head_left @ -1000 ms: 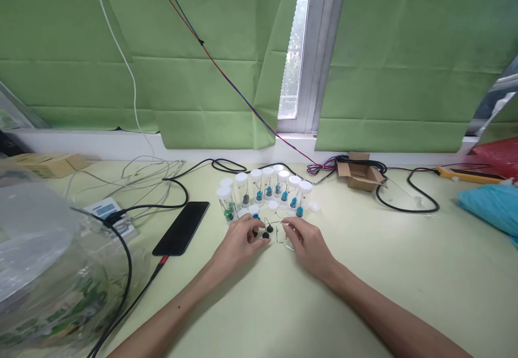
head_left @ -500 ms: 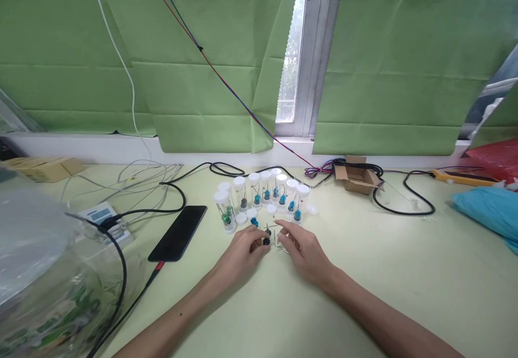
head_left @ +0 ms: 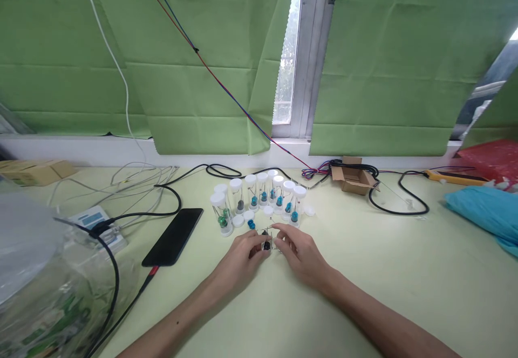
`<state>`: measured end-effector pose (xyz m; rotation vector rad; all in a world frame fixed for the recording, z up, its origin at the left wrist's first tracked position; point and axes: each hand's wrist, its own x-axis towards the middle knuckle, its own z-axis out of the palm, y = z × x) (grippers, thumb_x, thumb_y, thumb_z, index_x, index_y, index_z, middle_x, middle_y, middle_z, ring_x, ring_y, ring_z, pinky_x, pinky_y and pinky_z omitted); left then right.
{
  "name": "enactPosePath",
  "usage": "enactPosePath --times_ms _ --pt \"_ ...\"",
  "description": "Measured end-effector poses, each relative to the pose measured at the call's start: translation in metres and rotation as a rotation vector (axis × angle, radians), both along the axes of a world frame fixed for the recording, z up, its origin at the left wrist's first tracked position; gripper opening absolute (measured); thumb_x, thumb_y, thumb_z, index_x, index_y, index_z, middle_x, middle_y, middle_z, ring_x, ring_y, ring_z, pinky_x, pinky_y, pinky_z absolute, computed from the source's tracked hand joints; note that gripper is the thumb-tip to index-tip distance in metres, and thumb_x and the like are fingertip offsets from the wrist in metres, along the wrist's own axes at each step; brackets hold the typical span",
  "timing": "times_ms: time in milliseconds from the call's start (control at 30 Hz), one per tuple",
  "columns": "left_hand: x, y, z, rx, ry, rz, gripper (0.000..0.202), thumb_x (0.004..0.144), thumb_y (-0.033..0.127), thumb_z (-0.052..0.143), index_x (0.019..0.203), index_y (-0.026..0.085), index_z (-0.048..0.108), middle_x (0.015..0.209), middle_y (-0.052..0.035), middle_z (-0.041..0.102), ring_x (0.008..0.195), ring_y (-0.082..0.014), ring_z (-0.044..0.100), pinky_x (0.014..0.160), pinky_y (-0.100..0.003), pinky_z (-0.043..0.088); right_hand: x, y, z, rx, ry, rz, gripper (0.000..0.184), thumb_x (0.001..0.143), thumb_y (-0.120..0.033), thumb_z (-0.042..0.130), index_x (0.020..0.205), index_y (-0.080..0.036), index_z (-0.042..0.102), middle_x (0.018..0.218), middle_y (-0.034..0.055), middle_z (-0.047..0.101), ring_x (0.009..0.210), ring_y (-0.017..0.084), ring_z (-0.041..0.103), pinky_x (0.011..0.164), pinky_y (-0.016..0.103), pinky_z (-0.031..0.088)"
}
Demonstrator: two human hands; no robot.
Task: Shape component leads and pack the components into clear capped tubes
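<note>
My left hand [head_left: 242, 254] and my right hand [head_left: 300, 252] meet at the middle of the pale green table [head_left: 364, 272]. Their fingertips pinch together around a small black component with thin wire leads [head_left: 266, 243]. Just beyond them stands a cluster of clear vials with white caps [head_left: 259, 199], each holding a blue, green or grey bead-like part. A loose blue part [head_left: 251, 223] and a few white caps [head_left: 238, 220] lie in front of the vials.
A black phone [head_left: 174, 236] with a red-tipped cable lies left of my hands. Black and white cables [head_left: 162, 193] run across the table's back. A small open cardboard box [head_left: 353, 177] sits at the back right, a clear plastic bag [head_left: 36, 272] at the left, a blue bag [head_left: 481, 212] at the right.
Both hands have closed in on each other, and the black component now sits between both sets of fingertips. The view has shifted slightly.
</note>
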<state>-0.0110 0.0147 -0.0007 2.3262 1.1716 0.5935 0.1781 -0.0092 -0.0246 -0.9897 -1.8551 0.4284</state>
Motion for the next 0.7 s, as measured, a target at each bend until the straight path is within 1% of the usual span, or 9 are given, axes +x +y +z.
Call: enactPosePath --times_ms 133,200,267,333,433,500,567,633,700 --pt "-0.006 0.006 -0.001 0.003 -0.008 0.031 0.033 0.084 0.026 0.059 0.115 0.021 0.067 0.081 -0.0036 0.061 0.07 -0.0186 0.055 0.061 -0.028 0.04 0.003 0.002 0.0 0.08 0.057 -0.081 0.023 0.098 -0.026 0.046 0.114 -0.015 0.059 0.077 0.0025 0.063 0.058 0.012 0.053 0.054 0.024 0.045" --pt "-0.009 0.01 -0.001 0.003 -0.003 0.034 0.035 0.082 0.027 0.06 0.116 0.02 0.066 0.081 -0.0034 0.061 0.067 -0.0177 0.055 0.06 -0.027 0.04 0.005 0.003 0.003 0.14 0.082 -0.144 0.02 0.097 -0.024 0.045 0.108 -0.015 0.06 0.073 0.0014 0.061 0.058 0.012 0.054 0.054 0.024 0.044" --pt "-0.012 0.012 0.001 0.002 0.001 0.045 0.032 0.082 0.028 0.058 0.112 0.02 0.067 0.08 -0.0026 0.061 0.064 -0.0165 0.054 0.059 -0.027 0.04 0.009 0.005 0.007 0.213 0.095 -0.218 0.017 0.097 -0.023 0.045 0.1 -0.016 0.061 0.069 0.0005 0.059 0.057 0.012 0.053 0.054 0.024 0.044" --pt "-0.014 0.012 0.004 0.001 0.003 0.073 0.028 0.085 0.03 0.054 0.106 0.019 0.068 0.075 -0.0019 0.062 0.06 -0.0158 0.054 0.058 -0.027 0.04 0.017 0.008 0.013 0.294 0.117 -0.319 0.018 0.097 -0.023 0.044 0.091 -0.018 0.06 0.069 0.0007 0.059 0.056 0.012 0.053 0.055 0.025 0.045" --pt "-0.016 0.011 0.009 0.01 0.01 0.117 0.025 0.087 0.032 0.051 0.098 0.019 0.07 0.074 -0.0026 0.065 0.059 -0.0164 0.054 0.059 -0.028 0.04 0.037 0.019 0.017 0.367 0.188 -0.566 0.022 0.097 -0.027 0.043 0.084 -0.019 0.058 0.071 0.0023 0.061 0.058 0.013 0.054 0.057 0.026 0.046" --pt "-0.017 0.011 0.009 0.03 0.004 0.121 0.024 0.086 0.031 0.051 0.093 0.019 0.07 0.077 -0.0039 0.067 0.061 -0.0175 0.055 0.06 -0.029 0.041 0.054 0.029 0.017 0.344 0.236 -0.714 0.023 0.097 -0.032 0.044 0.087 -0.018 0.058 0.071 0.0022 0.059 0.058 0.014 0.054 0.057 0.027 0.046" --pt "-0.018 0.011 0.007 0.052 -0.015 0.115 0.022 0.085 0.028 0.052 0.09 0.019 0.07 0.079 -0.0049 0.067 0.065 -0.0189 0.056 0.061 -0.03 0.042 0.069 0.04 0.014 0.272 0.236 -0.797 0.024 0.096 -0.038 0.046 0.094 -0.017 0.059 0.077 0.0044 0.061 0.066 0.017 0.056 0.06 0.029 0.047" --pt "-0.018 0.011 0.005 0.063 -0.033 0.112 0.02 0.084 0.025 0.052 0.09 0.019 0.07 0.08 -0.0055 0.067 0.067 -0.02 0.058 0.061 -0.03 0.043 0.079 0.049 0.009 0.203 0.201 -0.779 0.029 0.094 -0.042 0.048 0.104 -0.016 0.058 0.083 0.0064 0.063 0.071 0.019 0.058 0.063 0.032 0.048" --pt "-0.018 0.011 0.003 0.07 -0.041 0.115 0.02 0.083 0.023 0.051 0.089 0.018 0.07 0.079 -0.0055 0.067 0.068 -0.0202 0.058 0.062 -0.03 0.042 0.084 0.055 0.004 0.165 0.164 -0.716 0.035 0.092 -0.043 0.051 0.113 -0.015 0.055 0.091 0.0084 0.065 0.076 0.02 0.058 0.069 0.035 0.049"
